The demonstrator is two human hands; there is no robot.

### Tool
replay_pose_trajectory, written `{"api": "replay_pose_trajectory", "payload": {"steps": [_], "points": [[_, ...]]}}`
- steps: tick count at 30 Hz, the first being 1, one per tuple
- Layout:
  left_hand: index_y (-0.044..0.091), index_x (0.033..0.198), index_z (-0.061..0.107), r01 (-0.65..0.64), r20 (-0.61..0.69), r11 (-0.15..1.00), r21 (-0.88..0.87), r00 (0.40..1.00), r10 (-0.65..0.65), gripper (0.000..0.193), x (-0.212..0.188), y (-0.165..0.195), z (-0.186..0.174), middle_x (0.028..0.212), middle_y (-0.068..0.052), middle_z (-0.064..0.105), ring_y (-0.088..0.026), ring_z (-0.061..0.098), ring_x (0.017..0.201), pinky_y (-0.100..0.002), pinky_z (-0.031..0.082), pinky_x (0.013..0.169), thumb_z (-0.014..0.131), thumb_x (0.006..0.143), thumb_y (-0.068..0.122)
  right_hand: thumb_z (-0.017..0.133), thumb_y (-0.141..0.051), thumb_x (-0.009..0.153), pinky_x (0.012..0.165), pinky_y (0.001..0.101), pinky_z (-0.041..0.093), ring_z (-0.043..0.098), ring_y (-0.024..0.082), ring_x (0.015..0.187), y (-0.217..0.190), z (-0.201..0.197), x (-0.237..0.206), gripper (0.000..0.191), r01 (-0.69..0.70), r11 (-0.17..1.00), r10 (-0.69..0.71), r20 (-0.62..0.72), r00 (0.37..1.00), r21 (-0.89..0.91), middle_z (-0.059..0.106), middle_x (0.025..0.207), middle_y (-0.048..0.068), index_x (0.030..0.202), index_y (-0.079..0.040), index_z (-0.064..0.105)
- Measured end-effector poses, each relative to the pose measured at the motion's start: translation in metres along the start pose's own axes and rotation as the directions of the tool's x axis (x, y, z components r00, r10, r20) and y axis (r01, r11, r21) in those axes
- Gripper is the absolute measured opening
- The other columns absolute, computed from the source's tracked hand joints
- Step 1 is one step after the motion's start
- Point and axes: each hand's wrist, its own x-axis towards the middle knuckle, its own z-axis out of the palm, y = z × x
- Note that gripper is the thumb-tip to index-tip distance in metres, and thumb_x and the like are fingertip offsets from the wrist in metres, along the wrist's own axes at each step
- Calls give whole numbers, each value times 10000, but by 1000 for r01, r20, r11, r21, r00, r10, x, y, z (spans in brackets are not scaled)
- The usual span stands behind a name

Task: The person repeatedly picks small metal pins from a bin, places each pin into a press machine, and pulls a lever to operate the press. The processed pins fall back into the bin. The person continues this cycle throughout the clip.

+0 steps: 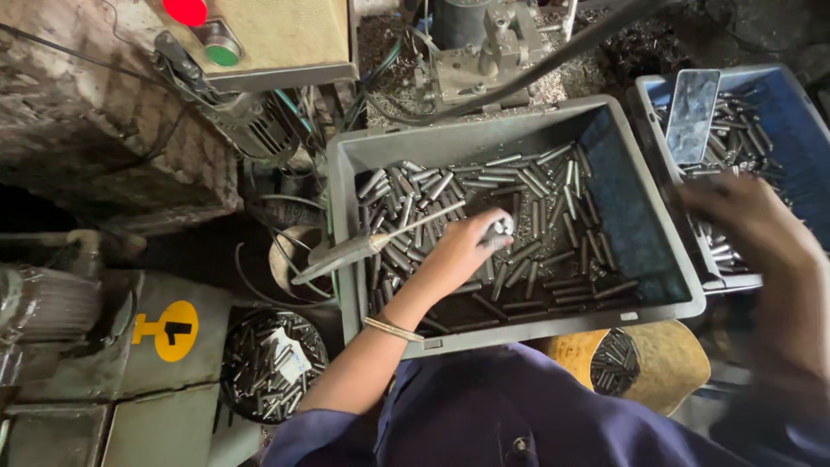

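My left hand (462, 252) reaches into a grey plastic crate (484, 140) that holds several short metal rods (553, 225). Its fingers are closed around a small bunch of those rods (500, 229), and a thin bangle sits on the wrist. My right hand (750, 220) is blurred by motion. It hovers over the near-left corner of a blue crate (800, 151), which also holds metal rods (742, 134). I cannot make out whether that hand grips anything.
A long metal tool (372, 246) lies across the grey crate's left rim. A flat shiny slab (692, 114) stands in the blue crate. Below are a round bucket of rods (272, 363) and a yellow container of rods (616, 359). A control box with a green button (222, 45) and machinery stand behind.
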Motion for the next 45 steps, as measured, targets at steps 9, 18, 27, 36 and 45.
{"api": "replay_pose_trajectory", "payload": {"steps": [9, 18, 27, 36, 45], "points": [[211, 1409, 567, -53, -40, 975, -216, 998, 46, 491, 3, 19, 0, 1255, -115, 745, -242, 731, 1142, -354, 551, 935, 723, 943, 207, 683, -209, 964, 702, 336, 545, 673, 195, 827, 128, -40, -95, 353, -256, 723, 357, 30, 934, -642, 737, 1082, 89, 1285, -64, 690], [231, 1582, 359, -146, -77, 952, -271, 989, 130, 746, 4, 22, 0, 1642, -151, 422, -325, 384, 1527, -431, 333, 1239, 746, 950, 144, 731, -199, 919, 784, 344, 600, 728, 222, 946, -71, 73, -73, 373, 588, 750, -616, 5, 788, -303, 743, 1192, 107, 1286, -137, 711], [199, 1614, 280, -102, -187, 961, -256, 981, 54, 859, 4, 19, 6, 1495, -199, 566, -335, 575, 1382, -408, 462, 1137, 733, 898, 59, 683, -105, 896, 926, 435, 558, 667, 374, 1077, -157, 132, -46, 331, 739, 623, -727, 159, 668, -257, 685, 1160, 158, 1227, -99, 702], [118, 1500, 454, -15, -294, 985, -169, 955, -36, 624, 14, 0, 18, 1220, -232, 700, -391, 704, 1080, -450, 558, 900, 671, 917, 75, 767, -174, 874, 853, 391, 575, 711, 309, 984, -155, 132, -9, 286, 790, 597, -760, 216, 613, -140, 711, 1078, 159, 1111, -30, 696], [48, 1207, 633, 57, -48, 974, 218, 998, -48, 361, 11, -36, 36, 1022, -250, 719, -422, 712, 978, -504, 565, 844, 605, 850, 1, 788, -56, 999, 851, 412, 539, 682, 300, 945, -186, 99, 152, 161, 646, 673, -738, -268, 619, -361, 707, 1040, 203, 1125, 18, 716]]}}
